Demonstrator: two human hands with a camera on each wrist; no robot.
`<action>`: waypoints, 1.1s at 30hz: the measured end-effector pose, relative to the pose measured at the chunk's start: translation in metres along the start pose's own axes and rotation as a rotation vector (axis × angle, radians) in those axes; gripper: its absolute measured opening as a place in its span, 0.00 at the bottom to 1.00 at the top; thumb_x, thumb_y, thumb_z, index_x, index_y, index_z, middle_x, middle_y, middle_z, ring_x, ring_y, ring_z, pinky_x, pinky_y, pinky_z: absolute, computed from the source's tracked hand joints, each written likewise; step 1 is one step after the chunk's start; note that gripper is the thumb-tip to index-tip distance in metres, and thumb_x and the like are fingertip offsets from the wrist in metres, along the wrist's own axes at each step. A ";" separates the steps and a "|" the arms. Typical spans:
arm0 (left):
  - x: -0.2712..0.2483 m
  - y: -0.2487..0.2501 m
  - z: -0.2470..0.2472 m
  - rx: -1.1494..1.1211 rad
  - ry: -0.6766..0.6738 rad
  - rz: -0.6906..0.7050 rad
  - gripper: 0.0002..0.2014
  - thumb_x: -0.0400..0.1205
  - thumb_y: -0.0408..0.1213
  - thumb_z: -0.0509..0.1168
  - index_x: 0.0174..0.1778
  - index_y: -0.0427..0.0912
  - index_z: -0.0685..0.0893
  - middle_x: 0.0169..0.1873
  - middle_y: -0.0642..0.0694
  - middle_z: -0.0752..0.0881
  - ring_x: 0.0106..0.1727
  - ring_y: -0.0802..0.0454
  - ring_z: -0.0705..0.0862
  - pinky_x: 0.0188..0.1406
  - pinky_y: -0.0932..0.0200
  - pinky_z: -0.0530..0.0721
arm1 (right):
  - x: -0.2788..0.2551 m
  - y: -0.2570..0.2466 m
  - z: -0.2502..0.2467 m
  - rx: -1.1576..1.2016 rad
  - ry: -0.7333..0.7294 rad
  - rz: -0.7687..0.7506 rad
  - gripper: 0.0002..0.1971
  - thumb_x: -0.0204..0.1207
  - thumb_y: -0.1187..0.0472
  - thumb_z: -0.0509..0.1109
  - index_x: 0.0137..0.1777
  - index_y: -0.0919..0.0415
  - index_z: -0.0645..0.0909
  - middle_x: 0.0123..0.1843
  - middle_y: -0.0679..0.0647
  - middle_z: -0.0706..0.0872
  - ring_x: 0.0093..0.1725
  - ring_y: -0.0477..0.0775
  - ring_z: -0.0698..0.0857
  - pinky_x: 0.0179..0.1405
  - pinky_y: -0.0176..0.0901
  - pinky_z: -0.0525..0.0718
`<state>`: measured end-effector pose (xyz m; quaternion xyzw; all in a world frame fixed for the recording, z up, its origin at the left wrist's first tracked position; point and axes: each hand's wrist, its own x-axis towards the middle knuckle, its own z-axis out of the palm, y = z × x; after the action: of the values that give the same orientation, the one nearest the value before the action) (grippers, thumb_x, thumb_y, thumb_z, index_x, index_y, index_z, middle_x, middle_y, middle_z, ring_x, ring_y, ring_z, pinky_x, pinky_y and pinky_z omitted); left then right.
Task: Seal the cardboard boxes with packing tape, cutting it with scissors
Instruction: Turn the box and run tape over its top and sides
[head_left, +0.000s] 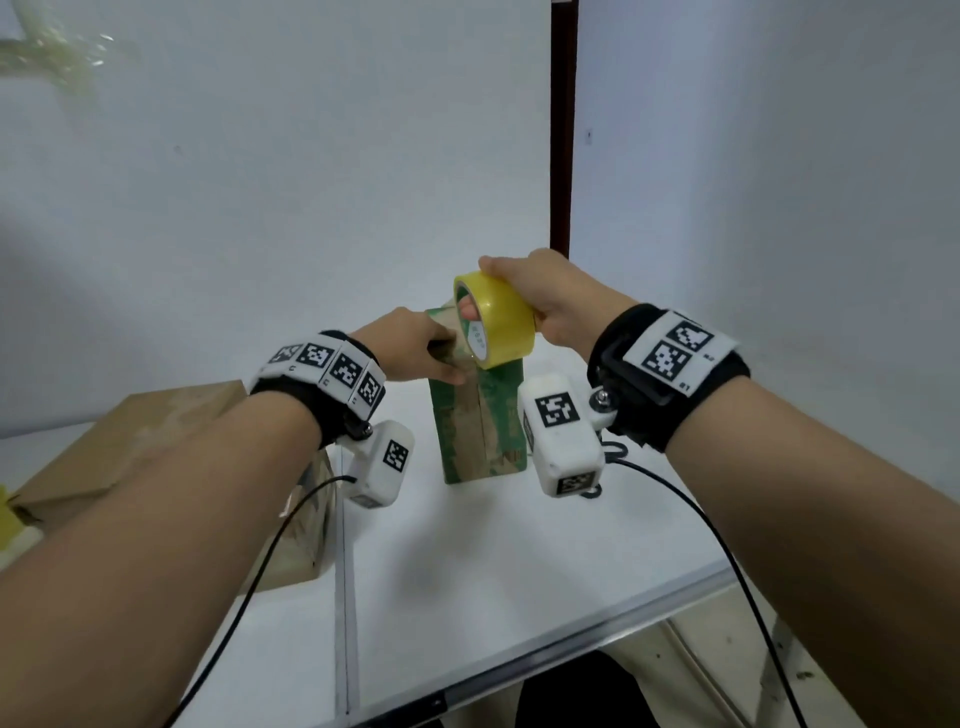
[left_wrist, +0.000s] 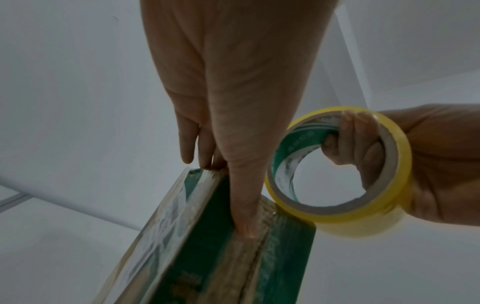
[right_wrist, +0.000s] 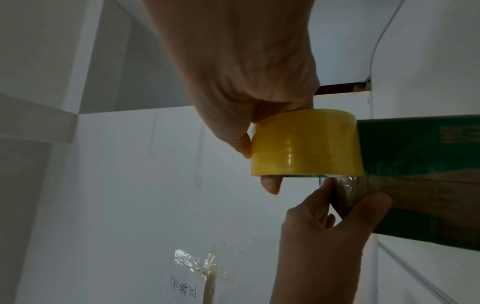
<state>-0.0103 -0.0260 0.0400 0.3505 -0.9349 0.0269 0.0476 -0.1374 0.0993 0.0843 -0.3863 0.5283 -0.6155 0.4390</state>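
A tall green and brown cardboard box (head_left: 480, 431) stands upright mid-table. My left hand (head_left: 447, 358) grips its top end, fingers over the far edge, thumb (left_wrist: 245, 224) pressed flat along the brown centre seam. My right hand (head_left: 483, 286) holds a yellow tape roll (head_left: 498, 325) just above the box top, fingers (left_wrist: 355, 139) hooked through the core, thumb on the outside. In the right wrist view a short clear strip of tape (right_wrist: 346, 189) runs from the roll (right_wrist: 306, 144) to the box end under my left hand (right_wrist: 340, 205). No scissors are in view.
A larger plain brown cardboard box (head_left: 156, 441) lies on the white table (head_left: 467, 571) to the left, under my left forearm. The table's metal front edge (head_left: 571, 642) runs close to me. A crumpled piece of clear tape (right_wrist: 202, 265) sticks to the white wall behind.
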 end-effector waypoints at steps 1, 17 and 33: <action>0.000 0.000 0.000 -0.005 0.008 -0.003 0.29 0.76 0.59 0.70 0.68 0.44 0.81 0.47 0.45 0.84 0.47 0.48 0.79 0.46 0.57 0.76 | 0.000 0.001 0.000 0.006 -0.008 0.001 0.12 0.85 0.63 0.63 0.47 0.76 0.76 0.32 0.65 0.88 0.26 0.57 0.88 0.36 0.48 0.90; 0.014 0.007 -0.004 -0.012 0.008 -0.088 0.22 0.74 0.55 0.72 0.28 0.42 0.73 0.27 0.45 0.76 0.32 0.47 0.74 0.30 0.57 0.68 | -0.014 0.032 -0.008 -0.200 -0.015 0.086 0.19 0.87 0.62 0.60 0.69 0.77 0.65 0.27 0.65 0.88 0.22 0.56 0.88 0.18 0.34 0.81; 0.006 0.005 0.002 -0.057 0.114 -0.105 0.30 0.67 0.63 0.76 0.51 0.42 0.80 0.45 0.46 0.84 0.46 0.48 0.80 0.42 0.55 0.79 | -0.016 0.073 -0.017 -0.146 0.008 0.063 0.17 0.88 0.58 0.59 0.65 0.73 0.74 0.39 0.65 0.91 0.31 0.57 0.90 0.26 0.38 0.85</action>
<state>-0.0184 -0.0263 0.0387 0.3956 -0.9114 0.0176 0.1124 -0.1385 0.1155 0.0095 -0.3980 0.5854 -0.5627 0.4269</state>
